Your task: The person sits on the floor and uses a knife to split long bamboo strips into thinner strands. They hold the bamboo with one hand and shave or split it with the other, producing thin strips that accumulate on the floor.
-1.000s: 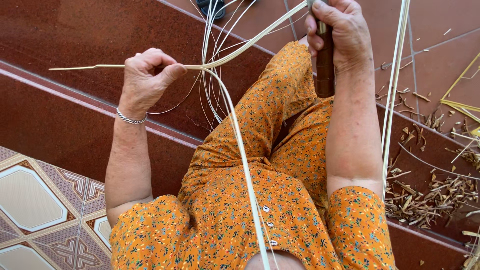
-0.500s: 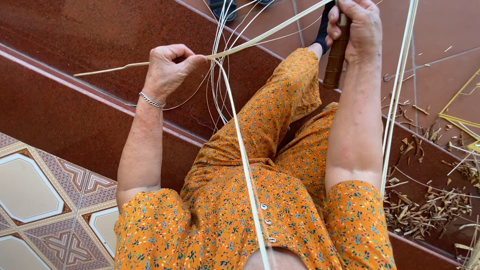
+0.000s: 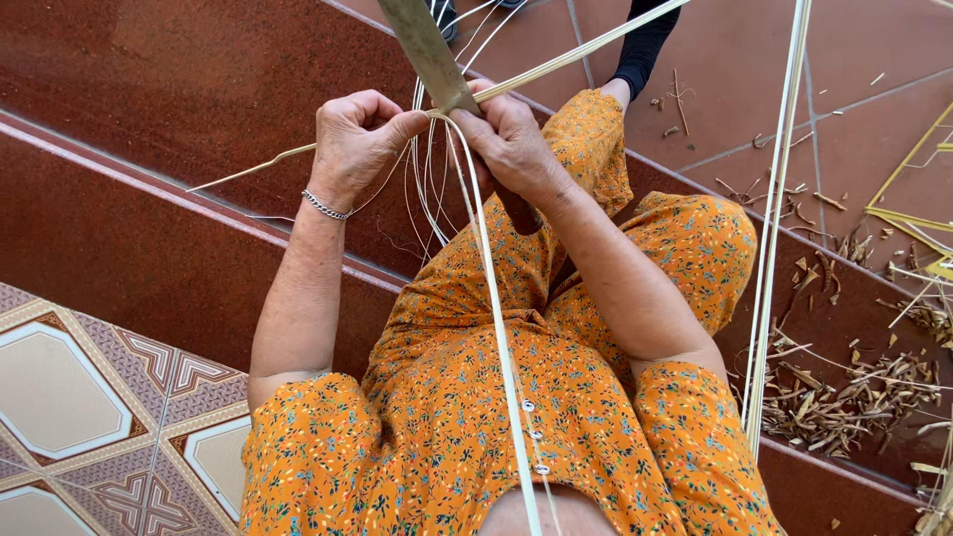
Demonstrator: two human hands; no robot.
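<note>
**Splitting a bamboo strip on red stone steps**

Seated on polished dark-red stone steps (image 3: 149,89), glossy and speckled, edged with a paler pink line. Lower left: patterned floor tiles (image 3: 89,417) in cream and maroon, geometric, matt. Right side: terracotta paving (image 3: 854,60) with grey joints, littered with dry bamboo shavings (image 3: 854,382), curled and splintery. Yellow-green split canes (image 3: 908,213) at the far right edge. Long pale strips (image 3: 774,228) standing near upright beside the right arm.

Orange floral cloth, thin and creased, over lap and sleeves. Thin silver chain bracelet (image 3: 324,205) on the left wrist.

Left hand (image 3: 355,139) curled shut, thumb and fingers pinching a pale bamboo strip (image 3: 253,169), flat, narrow, tapering to a point at left. Right hand (image 3: 511,144) closed around a dark handle, flat grey knife blade (image 3: 425,50) rising up and left, edge set where the strip meets both hands, just between them. Split halves of the strip running up to the right and down over the lap. Loose thin slivers (image 3: 432,189) looping below the hands. Dark-sleeved limb of another person (image 3: 645,45) at the top.
</note>
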